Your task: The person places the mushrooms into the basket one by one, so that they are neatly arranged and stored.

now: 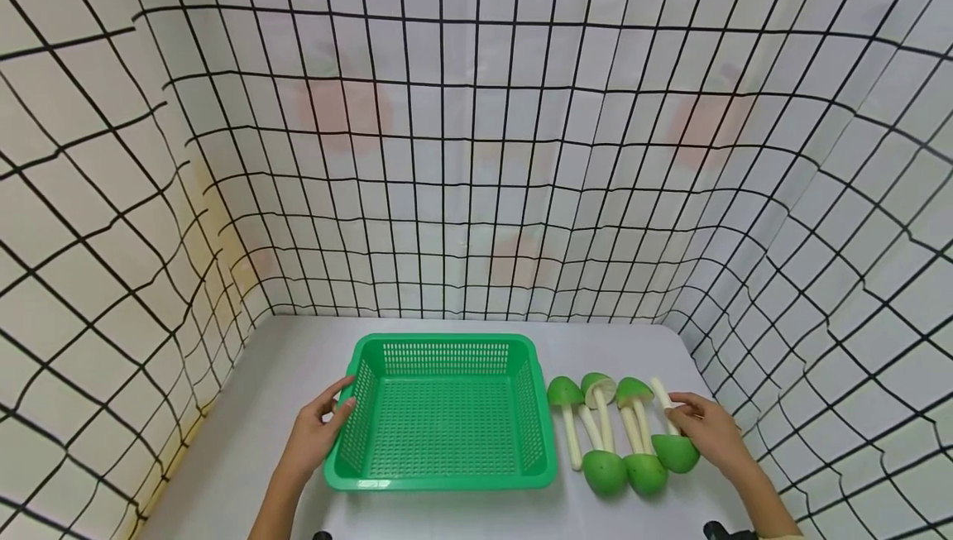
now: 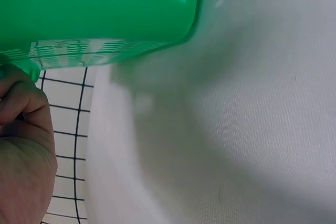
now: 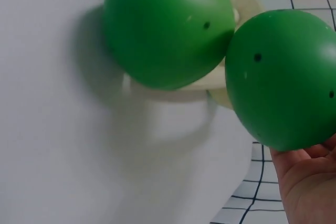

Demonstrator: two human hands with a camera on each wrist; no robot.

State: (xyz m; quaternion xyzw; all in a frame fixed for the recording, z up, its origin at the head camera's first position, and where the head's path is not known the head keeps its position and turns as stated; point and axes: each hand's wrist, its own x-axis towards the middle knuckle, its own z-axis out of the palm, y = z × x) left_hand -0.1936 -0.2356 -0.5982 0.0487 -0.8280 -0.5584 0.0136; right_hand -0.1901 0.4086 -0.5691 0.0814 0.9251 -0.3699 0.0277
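A green plastic basket [image 1: 441, 482] with slotted walls stands on the table with nothing in it. At its left side my left hand [image 1: 314, 437] grips the rim, fingers over the edge and thumb on the inner wall; the left wrist view shows this hand [image 2: 23, 145] curled at the basket [image 2: 100, 9]. To the right, my right hand [image 1: 711, 431] pinches the pale stem of a toy mushroom [image 1: 675, 453] with a green, dark-dotted cap. In the right wrist view its cap [image 3: 283, 80] hides most of the fingers.
Between basket and right hand lie several more green-capped mushrooms [image 1: 605, 474] in two rows, caps facing opposite ways, stems interleaved. A black wire grid [image 1: 462, 201] encloses the back and both sides of the white table [image 1: 246, 441], with pale sheeting behind it.
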